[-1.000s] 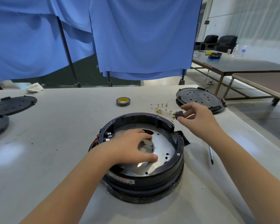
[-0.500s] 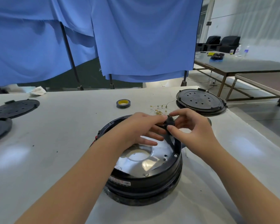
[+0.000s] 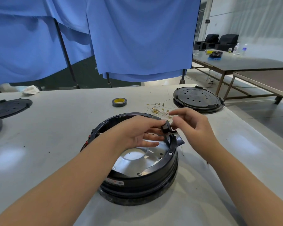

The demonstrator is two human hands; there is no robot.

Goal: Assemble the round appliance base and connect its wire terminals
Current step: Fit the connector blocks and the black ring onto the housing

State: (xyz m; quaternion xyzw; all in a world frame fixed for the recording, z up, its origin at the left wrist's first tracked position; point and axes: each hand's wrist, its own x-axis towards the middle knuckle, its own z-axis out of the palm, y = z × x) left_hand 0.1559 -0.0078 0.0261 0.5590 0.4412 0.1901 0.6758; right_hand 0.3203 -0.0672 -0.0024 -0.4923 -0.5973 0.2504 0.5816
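Observation:
The round black appliance base (image 3: 137, 180) sits in the middle of the table, with a shiny metal plate (image 3: 137, 159) inside its ring. My left hand (image 3: 137, 132) reaches over the ring and pinches a small black connector part (image 3: 166, 128) at the far right rim. My right hand (image 3: 194, 126) hovers just right of that part with its fingers loosely spread, their tips close to it. A bunch of thin wires with gold terminals (image 3: 158, 110) lies on the table behind both hands.
A roll of dark tape with a yellow core (image 3: 119, 102) lies behind the base. Black round covers rest at the far right (image 3: 198, 98) and the far left (image 3: 8, 107). A crumpled white cloth (image 3: 30, 90) lies at the back left edge. Blue curtains hang behind.
My right hand brought the small black part to the ring's rim, and my left hand rose from the metal plate and took hold of it. My right fingers have loosened and drawn slightly away.

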